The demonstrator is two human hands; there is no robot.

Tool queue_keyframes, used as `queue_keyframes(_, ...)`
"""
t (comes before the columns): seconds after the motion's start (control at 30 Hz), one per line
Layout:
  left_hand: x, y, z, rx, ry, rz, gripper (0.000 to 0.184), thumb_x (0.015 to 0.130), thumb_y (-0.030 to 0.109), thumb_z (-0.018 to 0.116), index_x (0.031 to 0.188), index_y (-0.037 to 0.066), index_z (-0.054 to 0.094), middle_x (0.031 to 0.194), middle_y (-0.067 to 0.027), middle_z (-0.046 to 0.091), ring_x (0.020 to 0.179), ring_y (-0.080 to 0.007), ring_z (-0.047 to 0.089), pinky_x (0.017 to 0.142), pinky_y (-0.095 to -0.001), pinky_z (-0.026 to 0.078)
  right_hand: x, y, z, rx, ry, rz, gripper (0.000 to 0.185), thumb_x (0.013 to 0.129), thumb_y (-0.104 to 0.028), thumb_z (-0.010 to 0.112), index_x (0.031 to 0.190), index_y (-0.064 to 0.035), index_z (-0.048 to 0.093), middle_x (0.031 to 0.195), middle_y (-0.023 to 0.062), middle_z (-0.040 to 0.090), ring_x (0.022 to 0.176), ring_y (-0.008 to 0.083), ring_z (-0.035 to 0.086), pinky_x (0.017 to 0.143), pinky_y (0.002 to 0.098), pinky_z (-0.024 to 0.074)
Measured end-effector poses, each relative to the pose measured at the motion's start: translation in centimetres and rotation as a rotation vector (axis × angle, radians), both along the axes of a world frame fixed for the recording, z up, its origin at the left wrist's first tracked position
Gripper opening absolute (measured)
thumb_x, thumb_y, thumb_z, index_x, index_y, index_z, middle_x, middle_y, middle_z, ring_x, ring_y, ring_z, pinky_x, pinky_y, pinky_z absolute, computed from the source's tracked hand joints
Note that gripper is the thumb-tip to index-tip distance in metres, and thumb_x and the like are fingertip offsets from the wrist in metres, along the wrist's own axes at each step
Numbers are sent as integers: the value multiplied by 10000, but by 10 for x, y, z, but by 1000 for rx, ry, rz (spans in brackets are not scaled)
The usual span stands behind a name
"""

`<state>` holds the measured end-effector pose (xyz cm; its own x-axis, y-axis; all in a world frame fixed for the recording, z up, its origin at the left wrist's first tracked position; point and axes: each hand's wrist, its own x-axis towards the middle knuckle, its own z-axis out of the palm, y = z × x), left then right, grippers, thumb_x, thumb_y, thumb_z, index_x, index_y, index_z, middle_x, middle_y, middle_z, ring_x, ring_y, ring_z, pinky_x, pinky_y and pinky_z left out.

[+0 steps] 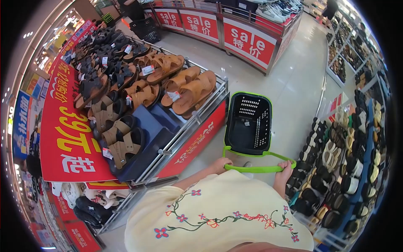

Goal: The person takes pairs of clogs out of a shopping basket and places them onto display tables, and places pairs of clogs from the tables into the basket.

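A black shopping basket (248, 124) with a green rim hangs in front of my body, its green handle reaching back towards me. My left hand (221, 165) is closed round the left end of the handle, and my right hand (286, 170) grips its right end. Inside the basket only a small pale tag or label shows on the dark bottom. To the left of the basket, brown sandals (197, 92) lie on a metal-railed display stand.
Dark sandals and a red price sign (69, 138) fill the left stand. Ahead stands a counter with red sale signs (248, 42). Shoe racks (336, 168) line the right side. Two people are partly visible far off, and another black basket (145, 30) is beyond the stand.
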<state>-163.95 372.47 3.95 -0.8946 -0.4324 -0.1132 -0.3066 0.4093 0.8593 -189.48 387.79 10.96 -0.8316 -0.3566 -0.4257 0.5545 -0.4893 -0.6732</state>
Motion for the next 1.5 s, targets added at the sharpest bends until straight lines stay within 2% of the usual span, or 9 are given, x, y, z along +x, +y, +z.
queue_keyframes(0.1,-37,0,37,13,-102,-3,227,657,159,641,862,79,589,850,-106,591,815,-274,549,712,-362,437,-45,-2,-16,12,-24,87,119,829,-53,425,879,-147,374,581,-26,324,472,84,331,490,265,347)
queue_keyframes(0.37,-95,4,16,13,69,168,246,642,120,654,863,49,573,837,-136,590,787,-295,556,692,-360,439,-134,-23,-38,39,-92,182,94,817,-44,431,834,-128,390,607,-17,351,491,101,353,523,291,379)
queue_keyframes(0.47,-102,2,49,71,51,310,290,645,86,645,915,54,543,840,-128,582,785,-270,559,687,-345,439,-133,-37,-24,21,-93,192,83,807,-73,467,848,-112,406,631,-1,405,515,130,409,597,310,425)
queue_keyframes(0.57,-100,-7,61,147,59,549,365,644,61,638,982,62,499,829,-106,568,793,-228,549,708,-316,428,-127,-48,4,407,-96,358,234,795,-229,530,946,-84,424,697,28,481,576,184,515,644,369,463)
queue_keyframes(0.77,-65,-19,24,-9,164,827,316,697,22,569,996,66,476,767,-70,530,734,-178,520,683,-290,421,-141,-50,67,1421,330,1351,524,739,-536,508,920,-46,546,716,112,569,667,265,595,625,404,482)
queue_keyframes(0.87,-36,-21,31,-15,99,883,266,728,26,525,986,77,485,765,-91,535,733,-235,531,672,-321,426,-123,-50,56,1848,1291,1027,515,747,-524,511,838,-21,571,733,156,595,714,283,594,651,374,471)
queue_keyframes(1.03,-9,-17,28,-40,34,830,185,794,87,486,978,84,487,771,-110,539,727,-277,536,651,-351,423,-37,-77,84,762,1186,1598,459,763,-432,541,954,-16,513,824,175,597,820,339,567,704,389,439)
queue_keyframes(1.13,-5,-14,45,-74,33,841,163,809,102,476,971,93,490,769,-106,543,717,-269,537,640,-351,422,27,-87,102,695,1349,1872,421,761,-370,563,993,-27,488,849,200,582,824,353,559,715,397,432)
queue_keyframes(1.5,66,-9,46,-60,71,878,148,799,82,484,946,88,501,772,-114,551,738,-266,547,646,-338,426,121,-87,51,495,1503,1853,344,732,-297,614,890,-28,470,704,217,560,672,383,559,591,420,434)
